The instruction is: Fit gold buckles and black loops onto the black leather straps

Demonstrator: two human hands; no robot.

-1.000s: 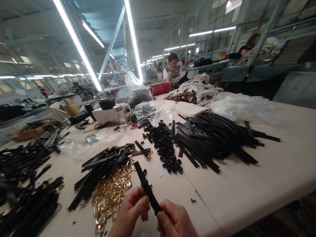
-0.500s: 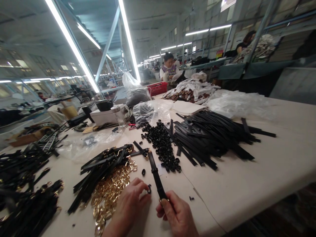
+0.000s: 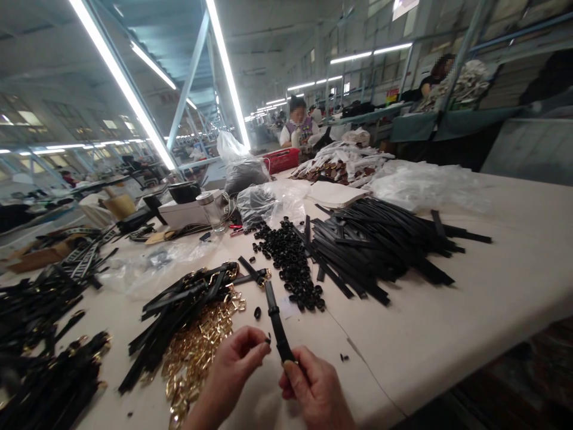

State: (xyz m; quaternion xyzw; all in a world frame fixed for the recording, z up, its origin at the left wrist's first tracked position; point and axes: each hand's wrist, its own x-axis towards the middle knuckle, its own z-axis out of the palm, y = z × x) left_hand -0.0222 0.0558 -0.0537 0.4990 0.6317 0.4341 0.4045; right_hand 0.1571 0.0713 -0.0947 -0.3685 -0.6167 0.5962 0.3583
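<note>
My right hand (image 3: pixel 311 382) is closed on the lower end of a black strap (image 3: pixel 278 325), which points up and away over the table. A black loop (image 3: pixel 273 311) sits around the strap partway along. Left of it, my left hand (image 3: pixel 239 361) pinches a small black loop (image 3: pixel 268 341), mostly covered by the fingertips and apart from the strap. One more loose loop (image 3: pixel 257 312) lies beyond my left hand. Gold metal buckles (image 3: pixel 197 346) are heaped beside my left wrist. Straps with gold buckles (image 3: pixel 179 304) lie stacked along that heap.
A pile of black loops (image 3: pixel 293 263) spreads mid-table. To its right lie many plain black straps (image 3: pixel 371 251). More buckled straps (image 3: pixel 49 376) are at the left. A glass jar (image 3: pixel 212 210), plastic bags (image 3: pixel 425 182) and a red basket (image 3: pixel 281 160) stand farther back. A co-worker (image 3: pixel 299 124) sits across.
My left hand has turned so its fingertips close more around the small loop, which shows less. The strap's lower end has shifted slightly left with my right hand. The view has moved a little.
</note>
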